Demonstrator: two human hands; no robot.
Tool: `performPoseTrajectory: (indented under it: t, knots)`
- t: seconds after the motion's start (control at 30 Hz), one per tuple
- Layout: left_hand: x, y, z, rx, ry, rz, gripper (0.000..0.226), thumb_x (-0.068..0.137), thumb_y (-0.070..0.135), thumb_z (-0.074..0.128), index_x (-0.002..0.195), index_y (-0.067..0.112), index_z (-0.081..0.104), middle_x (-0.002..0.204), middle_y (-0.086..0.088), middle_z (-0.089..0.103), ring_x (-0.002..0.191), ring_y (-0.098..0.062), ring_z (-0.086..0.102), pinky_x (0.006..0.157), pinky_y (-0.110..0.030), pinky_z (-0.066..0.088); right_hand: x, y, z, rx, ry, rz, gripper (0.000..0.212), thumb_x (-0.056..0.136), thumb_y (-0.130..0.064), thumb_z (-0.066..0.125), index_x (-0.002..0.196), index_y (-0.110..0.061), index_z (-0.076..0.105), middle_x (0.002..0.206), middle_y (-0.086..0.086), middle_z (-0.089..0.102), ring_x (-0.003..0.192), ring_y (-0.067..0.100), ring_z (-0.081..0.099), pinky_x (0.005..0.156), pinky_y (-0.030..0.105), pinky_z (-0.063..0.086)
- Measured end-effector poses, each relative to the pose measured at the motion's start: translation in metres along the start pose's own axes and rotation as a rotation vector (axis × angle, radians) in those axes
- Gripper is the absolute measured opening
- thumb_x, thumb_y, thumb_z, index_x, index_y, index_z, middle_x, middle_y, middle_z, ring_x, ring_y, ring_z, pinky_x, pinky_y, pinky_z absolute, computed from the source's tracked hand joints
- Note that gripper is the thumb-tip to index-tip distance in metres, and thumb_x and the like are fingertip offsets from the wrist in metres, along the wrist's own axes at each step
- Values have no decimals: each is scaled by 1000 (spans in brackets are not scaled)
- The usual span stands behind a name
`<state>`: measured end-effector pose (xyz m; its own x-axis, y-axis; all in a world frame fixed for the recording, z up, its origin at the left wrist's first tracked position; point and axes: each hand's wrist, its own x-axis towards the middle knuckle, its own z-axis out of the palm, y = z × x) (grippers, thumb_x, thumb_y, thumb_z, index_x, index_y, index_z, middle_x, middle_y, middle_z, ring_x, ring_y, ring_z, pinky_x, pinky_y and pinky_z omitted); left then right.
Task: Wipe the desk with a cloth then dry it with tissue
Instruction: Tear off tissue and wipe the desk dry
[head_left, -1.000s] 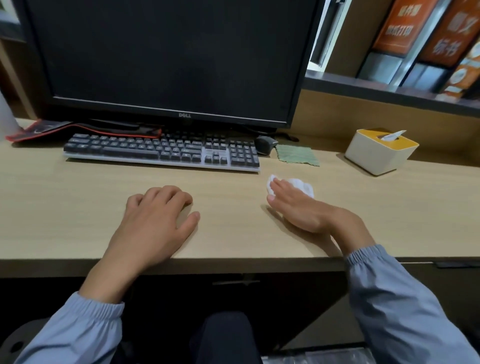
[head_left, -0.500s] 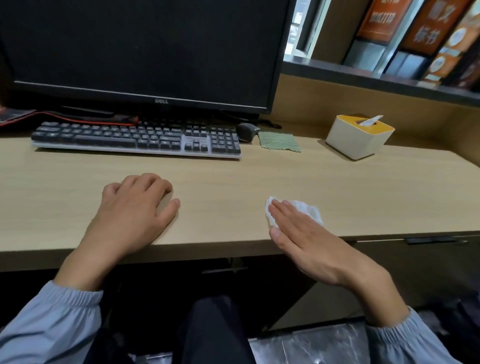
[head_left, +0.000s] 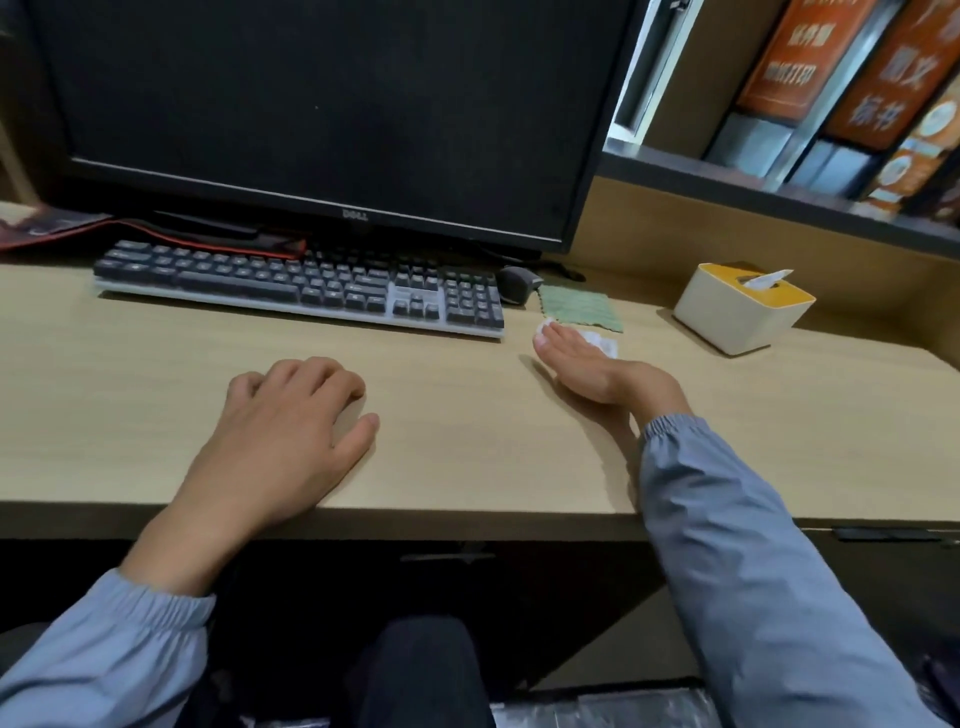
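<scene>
Here, drying stroke. I read right hand (head_left: 582, 364) flat, fingers straight, pressing tissue (head_left: 605, 344) onto desk (head_left: 130, 395) just right of keyboard (head_left: 301, 286); flat palm spreads pressure. Empty left hand (head_left: 291, 431) rests loosely curled before keyboard, likely bracing. Green cloth (head_left: 579, 306) lies right of keyboard, apparently set aside.

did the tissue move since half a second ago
Yes. The tissue under the right hand slid away from the desk's front edge toward the back. It now lies right by the green cloth, near the keyboard's right end.
</scene>
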<state>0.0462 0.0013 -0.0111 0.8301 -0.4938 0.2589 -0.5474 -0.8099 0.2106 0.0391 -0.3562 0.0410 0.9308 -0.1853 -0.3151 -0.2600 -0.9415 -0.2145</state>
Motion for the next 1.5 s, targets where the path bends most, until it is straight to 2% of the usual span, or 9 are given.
performPoseTrajectory:
  t: [0.33,0.63,0.87,1.07,1.23,1.3,1.37,1.43,1.5]
  knots:
    - [-1,1,-4,-19,-13,0,42,103,60,34,132,37,53,140,13,49,131,-15,43,109,-45,29,-29,-6,5,9,-20,-12,77,105,-67,13,166,-24,-7,172,-10,-17,158,9,-16,123,36,-9]
    - [-2,2,-6,-27,-25,-8,42,103,59,37,133,35,56,142,10,52,133,-19,44,110,-47,29,-144,0,55,86,0,-92,84,97,-77,16,165,-35,-7,168,-27,-20,149,-11,-23,129,34,-7]
    - [-2,3,-7,-23,-29,-2,44,103,58,36,134,34,56,143,9,52,135,-21,44,110,-48,28,-198,-9,80,90,48,-80,74,103,-68,20,164,-37,-6,165,-32,-18,143,-22,-24,126,24,-8]
    - [-1,2,-5,-20,-20,1,43,103,58,36,133,33,56,142,9,53,134,-20,45,108,-48,29,-170,1,75,110,43,-65,74,102,-69,12,165,-35,-4,167,-30,-16,147,-17,-21,127,26,-7]
    - [-2,0,-3,-20,-20,4,44,103,59,36,133,34,55,142,10,52,133,-18,44,109,-47,29,-120,10,46,51,-2,-36,75,103,-66,9,165,-29,-11,169,-20,-21,153,-3,-20,127,31,-8]
    - [-2,0,-3,-22,-15,5,43,103,59,36,133,35,55,141,11,51,133,-17,44,109,-46,29,-97,11,30,41,2,-28,70,108,-58,10,166,-22,-7,172,-14,-15,156,3,-15,122,27,-8]
    - [-2,-1,-2,-31,-6,5,44,103,61,34,132,36,56,141,12,52,133,-16,44,109,-46,30,-72,14,14,28,10,-14,62,112,-47,10,164,-12,12,173,-2,6,158,10,0,114,23,1]
    - [-3,-2,-2,-31,-3,9,48,101,64,28,130,37,56,139,13,52,132,-16,46,108,-46,31,-48,15,3,-14,45,8,52,114,-40,10,153,-15,32,159,7,28,152,21,19,100,19,11]
    - [-2,-3,-2,-33,-8,9,49,99,65,28,129,38,56,138,14,52,132,-15,46,108,-47,32,-28,18,-8,-49,83,38,49,114,-37,10,148,-14,37,153,6,35,149,25,26,87,20,16]
